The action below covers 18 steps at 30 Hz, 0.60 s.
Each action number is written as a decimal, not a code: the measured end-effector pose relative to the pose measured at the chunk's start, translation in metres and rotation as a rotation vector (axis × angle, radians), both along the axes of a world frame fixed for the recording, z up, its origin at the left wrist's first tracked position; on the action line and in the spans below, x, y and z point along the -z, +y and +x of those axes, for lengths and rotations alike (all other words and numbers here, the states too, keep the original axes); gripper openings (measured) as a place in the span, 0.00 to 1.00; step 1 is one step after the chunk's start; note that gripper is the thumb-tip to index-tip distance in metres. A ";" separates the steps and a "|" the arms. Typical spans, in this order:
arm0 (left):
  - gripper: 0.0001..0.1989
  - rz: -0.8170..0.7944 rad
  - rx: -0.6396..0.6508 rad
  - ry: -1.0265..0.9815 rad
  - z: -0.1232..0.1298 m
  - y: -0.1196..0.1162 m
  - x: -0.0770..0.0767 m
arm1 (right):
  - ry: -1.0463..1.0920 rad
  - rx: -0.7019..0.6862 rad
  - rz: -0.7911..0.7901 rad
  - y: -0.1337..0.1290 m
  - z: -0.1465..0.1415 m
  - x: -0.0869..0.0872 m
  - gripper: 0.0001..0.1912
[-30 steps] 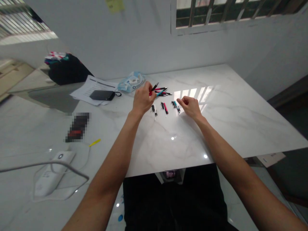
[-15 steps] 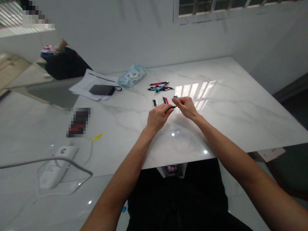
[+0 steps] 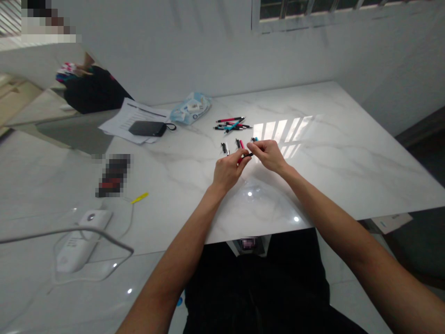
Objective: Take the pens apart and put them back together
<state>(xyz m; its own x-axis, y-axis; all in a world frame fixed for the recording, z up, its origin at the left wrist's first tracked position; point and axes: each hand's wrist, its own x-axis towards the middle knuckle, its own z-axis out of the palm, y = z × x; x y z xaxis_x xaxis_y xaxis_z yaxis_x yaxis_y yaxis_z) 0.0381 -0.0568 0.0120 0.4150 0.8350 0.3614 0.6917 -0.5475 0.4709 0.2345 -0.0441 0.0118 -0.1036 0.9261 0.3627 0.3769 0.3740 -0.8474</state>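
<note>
My left hand (image 3: 227,170) is closed on a red and black pen (image 3: 244,158) low over the white marbled table. The fingertips of my right hand (image 3: 268,154) are pinched at the pen's dark end, close to the left fingers. Just beyond my hands lie small pen parts: black and white ones (image 3: 225,148), black and red ones (image 3: 240,143), and a teal and black one (image 3: 255,139) partly hidden by my right hand. Farther back is a loose pile of several red, black and teal pens (image 3: 232,125).
A blue and white packet (image 3: 191,108) lies by the wall. Left of it are papers (image 3: 121,121) with a black case (image 3: 148,128) on top. A white power strip (image 3: 81,241) with a grey cable lies at the left.
The fingers of my left hand have opened slightly, and more of the pen's red part shows between them. My right hand has barely moved.
</note>
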 end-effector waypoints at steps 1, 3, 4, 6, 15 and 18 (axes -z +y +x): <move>0.16 -0.004 -0.009 -0.007 0.000 0.000 0.000 | 0.001 0.008 0.004 0.000 0.000 0.000 0.38; 0.16 -0.016 -0.014 -0.019 0.000 0.000 0.002 | 0.004 0.017 0.014 0.001 -0.001 0.000 0.38; 0.16 -0.024 -0.013 -0.025 0.000 0.000 0.002 | 0.007 0.020 0.020 0.001 -0.001 0.000 0.37; 0.17 -0.037 -0.006 -0.046 0.000 0.001 0.004 | 0.018 0.021 0.026 0.001 0.000 -0.001 0.36; 0.20 -0.058 -0.043 -0.146 -0.001 0.003 0.002 | 0.176 -0.063 -0.042 0.000 0.002 -0.006 0.30; 0.22 -0.066 -0.039 -0.202 -0.001 0.004 0.002 | 0.245 -0.114 -0.100 0.003 0.004 -0.004 0.29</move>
<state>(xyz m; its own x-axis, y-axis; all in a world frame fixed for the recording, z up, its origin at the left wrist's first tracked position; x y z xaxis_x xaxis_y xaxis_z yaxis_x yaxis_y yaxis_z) 0.0370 -0.0531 0.0102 0.3064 0.8737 0.3779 0.6002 -0.4854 0.6357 0.2381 -0.0408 0.0160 -0.1299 0.9460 0.2971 0.1166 0.3121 -0.9429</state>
